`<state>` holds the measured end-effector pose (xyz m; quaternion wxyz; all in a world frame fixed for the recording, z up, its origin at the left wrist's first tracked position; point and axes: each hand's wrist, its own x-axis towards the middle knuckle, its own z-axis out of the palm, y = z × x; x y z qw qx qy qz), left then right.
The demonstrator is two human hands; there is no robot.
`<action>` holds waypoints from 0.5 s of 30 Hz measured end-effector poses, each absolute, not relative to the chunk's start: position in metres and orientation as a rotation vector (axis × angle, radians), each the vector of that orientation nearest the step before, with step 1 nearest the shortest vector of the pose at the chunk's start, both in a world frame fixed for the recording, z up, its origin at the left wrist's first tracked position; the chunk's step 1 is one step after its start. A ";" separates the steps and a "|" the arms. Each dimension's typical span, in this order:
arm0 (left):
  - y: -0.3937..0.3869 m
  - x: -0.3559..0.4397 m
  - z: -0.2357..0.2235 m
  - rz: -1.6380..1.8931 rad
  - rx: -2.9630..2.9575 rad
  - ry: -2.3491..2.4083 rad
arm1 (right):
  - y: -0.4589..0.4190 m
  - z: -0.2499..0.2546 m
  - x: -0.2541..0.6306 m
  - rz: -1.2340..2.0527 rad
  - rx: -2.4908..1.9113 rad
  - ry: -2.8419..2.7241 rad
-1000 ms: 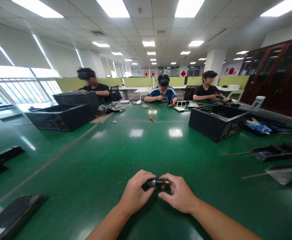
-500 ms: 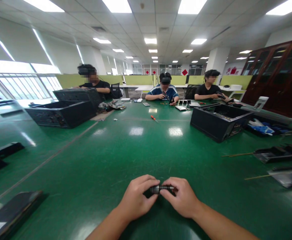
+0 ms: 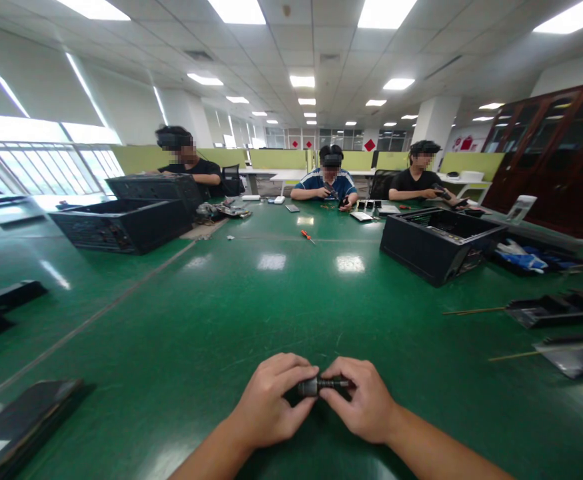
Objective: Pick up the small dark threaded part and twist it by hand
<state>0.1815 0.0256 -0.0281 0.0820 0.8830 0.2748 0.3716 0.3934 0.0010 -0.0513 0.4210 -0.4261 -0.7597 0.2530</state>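
Low in the middle of the head view, a small dark metal cylinder with a thinner ridged shaft (image 3: 309, 387) lies level between my hands, just above the table. My left hand (image 3: 275, 399) pinches its thick end between thumb and fingers. Around the thin shaft at the other end, my right hand (image 3: 364, 399) has its thumb and fingers closed. The shaft's tip is partly hidden by the right fingers. What exact kind of part it is cannot be made out.
An orange screwdriver (image 3: 307, 236) lies farther up the green table (image 3: 251, 307). Black computer cases stand at left (image 3: 121, 227) and right (image 3: 436, 250). Bagged parts with thin rods (image 3: 571, 357) lie at the right edge, a dark flat panel (image 3: 36, 413) at lower left. Three people sit across the table.
Both hands keep hold of the part and have barely moved. The right fingers have shifted slightly on the shaft, and its ridges show more clearly.
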 end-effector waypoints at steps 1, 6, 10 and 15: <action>0.025 0.181 -0.028 1.108 2.640 0.817 | 0.001 -0.052 0.393 0.637 -1.067 -1.902; 0.024 0.181 -0.029 1.096 2.640 0.814 | 0.001 -0.053 0.394 0.635 -1.061 -1.899; 0.024 0.180 -0.029 1.091 2.636 0.815 | 0.001 -0.053 0.396 0.635 -1.067 -1.905; 0.025 0.179 -0.029 1.098 2.647 0.806 | 0.000 -0.051 0.396 0.637 -1.052 -1.906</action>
